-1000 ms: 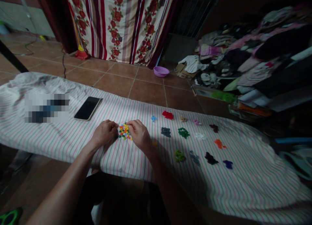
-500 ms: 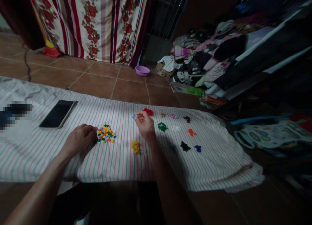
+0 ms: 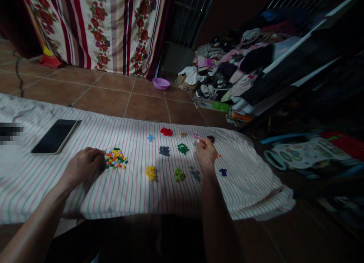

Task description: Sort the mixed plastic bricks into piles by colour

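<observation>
On the striped cloth, my left hand point(image 3: 85, 163) rests with curled fingers beside a pile of mixed coloured small pieces point(image 3: 116, 159); whatever it may hold is hidden. My right hand point(image 3: 207, 153) is closed in a pinch over the white pile point(image 3: 195, 147), just below the pink pile point(image 3: 195, 136). What sits between its fingertips is too small to make out. Single-colour piles lie around: light blue point(image 3: 150, 137), red point(image 3: 166, 131), tan point(image 3: 182, 134), dark grey point(image 3: 164, 151), green point(image 3: 182, 148), yellow point(image 3: 151, 173), lime point(image 3: 178, 175), grey point(image 3: 195, 173), purple point(image 3: 223, 172). My right hand partly covers the orange pile point(image 3: 218, 155).
A phone point(image 3: 55, 137) lies on the cloth point(image 3: 125, 198) at the left. Beyond the table, a purple basin point(image 3: 161, 84) stands on the tiled floor, near heaped clothes point(image 3: 224, 65). A patterned curtain point(image 3: 113, 31) hangs behind.
My right hand has moved right, from the light blue pile to the white and pink piles, uncovering the dark grey and lime piles. My left hand stays by the mixed pile. The view has shifted slightly.
</observation>
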A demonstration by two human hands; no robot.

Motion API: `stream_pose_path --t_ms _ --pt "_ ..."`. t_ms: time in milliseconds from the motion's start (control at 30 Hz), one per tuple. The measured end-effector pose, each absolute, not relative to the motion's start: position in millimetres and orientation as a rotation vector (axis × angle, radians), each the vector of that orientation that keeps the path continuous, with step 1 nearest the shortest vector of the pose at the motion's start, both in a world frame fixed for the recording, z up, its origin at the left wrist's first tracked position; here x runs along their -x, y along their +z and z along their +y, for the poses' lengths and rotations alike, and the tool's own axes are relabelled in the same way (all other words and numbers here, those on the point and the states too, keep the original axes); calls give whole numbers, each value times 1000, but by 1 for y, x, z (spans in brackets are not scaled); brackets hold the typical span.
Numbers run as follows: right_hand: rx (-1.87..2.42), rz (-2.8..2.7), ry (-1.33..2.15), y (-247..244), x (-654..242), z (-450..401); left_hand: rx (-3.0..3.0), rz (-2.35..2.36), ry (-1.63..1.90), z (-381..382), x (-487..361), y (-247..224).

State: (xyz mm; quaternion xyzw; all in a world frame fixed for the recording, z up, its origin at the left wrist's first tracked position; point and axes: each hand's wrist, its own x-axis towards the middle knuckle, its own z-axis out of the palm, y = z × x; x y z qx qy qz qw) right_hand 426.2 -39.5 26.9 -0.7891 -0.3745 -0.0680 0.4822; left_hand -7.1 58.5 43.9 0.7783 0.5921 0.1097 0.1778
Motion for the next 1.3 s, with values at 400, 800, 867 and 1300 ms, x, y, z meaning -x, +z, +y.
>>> stream_pose_path --t_ms 400,800,867,1300 --pt "2094 -1003 -321 3 -457 -58 -2247 1686 312 62 9 35" --pt "2190 -1057 -204 0 -456 -55 -2199 1687 226 60 6 44" --pt "2190 -1046 -202 1 -455 -55 -2181 1692 211 60 5 46" --pt "2189 -860 -173 9 -450 -54 -2185 1675 189 60 6 48"
